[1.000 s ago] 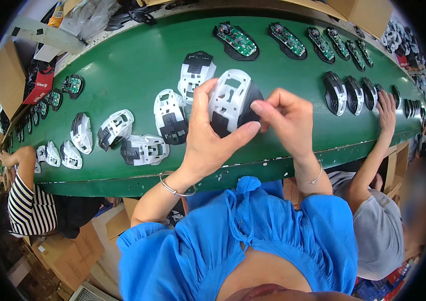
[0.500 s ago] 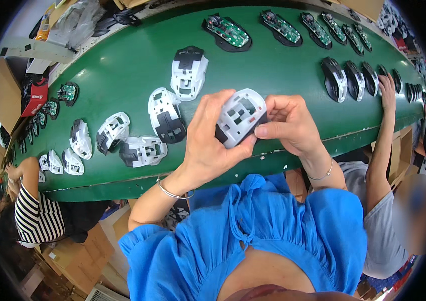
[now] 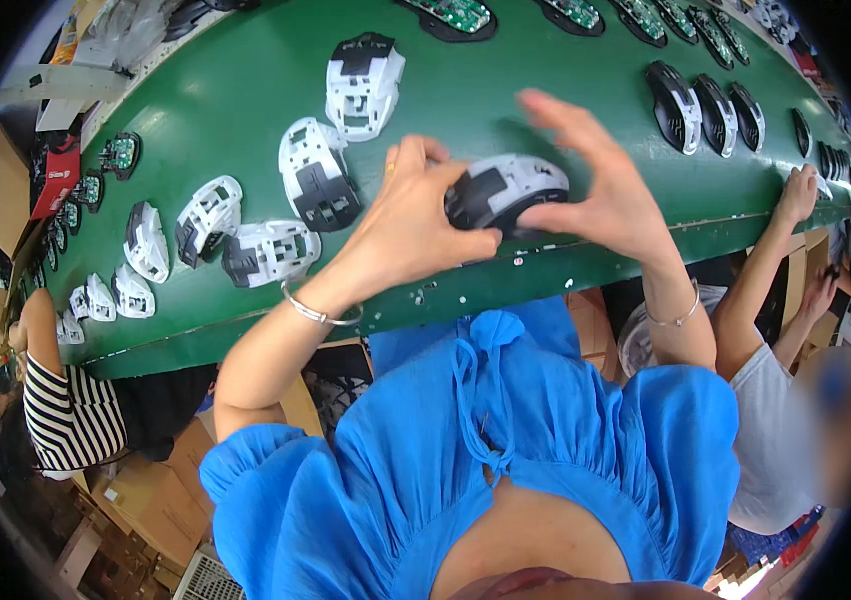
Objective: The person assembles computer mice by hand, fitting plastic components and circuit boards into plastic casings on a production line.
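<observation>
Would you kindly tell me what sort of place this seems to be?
Probably a factory assembly line: a long green bench carries white-and-black shells and rows of green circuit boards, with co-workers beside it.

The person [image 3: 465, 440] wears a bright blue top [image 3: 585, 470] with puffed sleeves [image 3: 255, 460] and a fabric tie [image 3: 496, 329], bodyward of the grip. Behind the left hand [image 3: 410, 215] sits a silver bangle [image 3: 310, 314]; behind the right hand [image 3: 610, 200], a slimmer bracelet [image 3: 679, 322].

Red box [image 3: 57, 183] at my far left bears small pale print (too tiny for me to make out); no lettering readable anywhere I look.
</observation>
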A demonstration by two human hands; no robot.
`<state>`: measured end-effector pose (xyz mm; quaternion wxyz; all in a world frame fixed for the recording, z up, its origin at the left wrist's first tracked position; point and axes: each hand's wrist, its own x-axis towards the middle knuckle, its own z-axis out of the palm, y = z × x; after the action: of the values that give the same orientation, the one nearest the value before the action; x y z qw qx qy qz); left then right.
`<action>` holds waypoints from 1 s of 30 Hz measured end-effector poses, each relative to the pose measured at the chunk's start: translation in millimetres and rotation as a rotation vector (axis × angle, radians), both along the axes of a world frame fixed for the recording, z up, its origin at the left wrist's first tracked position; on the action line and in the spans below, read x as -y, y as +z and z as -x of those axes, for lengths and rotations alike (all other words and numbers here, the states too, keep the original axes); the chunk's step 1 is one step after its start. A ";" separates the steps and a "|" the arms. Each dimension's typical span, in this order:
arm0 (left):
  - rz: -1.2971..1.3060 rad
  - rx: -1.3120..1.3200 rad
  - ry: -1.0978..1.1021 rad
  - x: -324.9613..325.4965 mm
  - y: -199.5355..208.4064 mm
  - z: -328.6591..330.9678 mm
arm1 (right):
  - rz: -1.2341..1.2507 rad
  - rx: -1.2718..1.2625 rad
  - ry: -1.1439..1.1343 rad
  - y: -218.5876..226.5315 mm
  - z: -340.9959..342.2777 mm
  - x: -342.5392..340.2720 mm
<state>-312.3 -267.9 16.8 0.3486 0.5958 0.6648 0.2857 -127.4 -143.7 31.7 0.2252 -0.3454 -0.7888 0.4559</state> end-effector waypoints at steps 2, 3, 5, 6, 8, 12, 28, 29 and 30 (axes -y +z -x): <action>0.104 -0.005 -0.040 -5.1 4.1 4.8 | -0.036 0.159 0.435 -8.2 8.3 -1.2; 0.133 0.023 -0.052 -5.6 6.3 10.8 | -0.070 0.156 0.447 -14.6 12.2 -6.2; 0.170 0.059 -0.067 -7.2 6.9 19.0 | -0.036 0.175 0.457 -14.4 15.2 -10.4; 0.114 0.012 -0.083 -6.2 7.5 20.7 | -0.006 0.187 0.473 -12.8 16.3 -10.7; 0.069 -0.026 -0.101 -2.9 1.9 22.2 | 0.033 0.177 0.444 -16.6 19.6 -8.9; -0.129 -0.179 -0.162 -12.8 -0.4 24.4 | -0.060 0.128 0.390 -19.6 23.6 -8.6; -0.599 -0.410 0.265 33.8 -39.4 36.6 | -0.913 0.362 -0.257 -19.3 14.0 -70.1; -0.601 -0.383 0.276 36.2 -40.4 49.9 | -0.845 0.201 -0.194 -14.8 24.7 -80.8; -0.596 -0.351 0.279 37.4 -41.6 65.1 | -0.770 0.049 -0.130 -10.2 35.4 -89.5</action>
<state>-377.4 -305.3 -24.8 -0.0016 0.6147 0.6768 0.4050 -162.8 -54.1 21.5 0.3478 -0.2956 -0.8838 0.1030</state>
